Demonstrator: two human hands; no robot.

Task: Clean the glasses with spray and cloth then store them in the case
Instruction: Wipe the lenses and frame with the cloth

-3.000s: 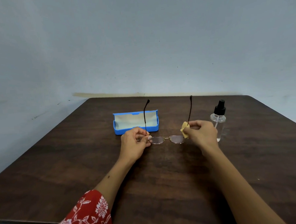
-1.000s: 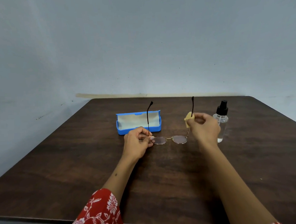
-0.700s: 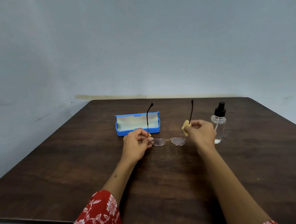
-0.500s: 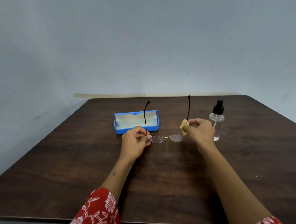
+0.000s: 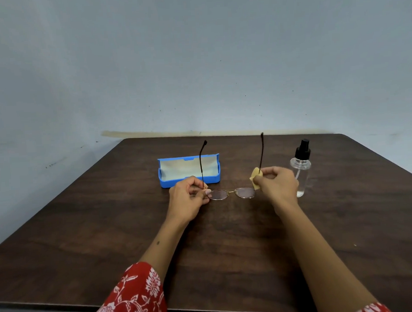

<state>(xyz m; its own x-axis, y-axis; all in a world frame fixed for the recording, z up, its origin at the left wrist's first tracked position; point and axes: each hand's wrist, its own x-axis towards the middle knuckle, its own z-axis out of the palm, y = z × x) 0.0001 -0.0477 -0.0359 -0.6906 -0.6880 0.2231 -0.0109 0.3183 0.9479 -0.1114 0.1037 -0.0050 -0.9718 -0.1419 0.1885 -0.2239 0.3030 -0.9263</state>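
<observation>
While the table [image 5: 108,232] carries the open case [image 5: 189,171] at 11 o'clock of your grips, the glasses [image 5: 231,194] span 9 to 3 between them (temples upright). Your left hand [image 5: 187,199] pinches the left hinge; your right hand [image 5: 277,183] presses the cloth [image 5: 255,177] round the right temple, nearer the spray bottle [image 5: 301,172].

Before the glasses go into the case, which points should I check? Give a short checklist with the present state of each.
1. Blue case open, with nothing seen inside: ok.
2. Glasses held by left hand: ok.
3. Temples folded for storing: not ok, both stand open.
4. Right hand free: not ok, it grips the yellow cloth at the right temple.
5. Lenses clean: cannot tell.
6. Spray bottle upright, out of the way: ok.
</observation>
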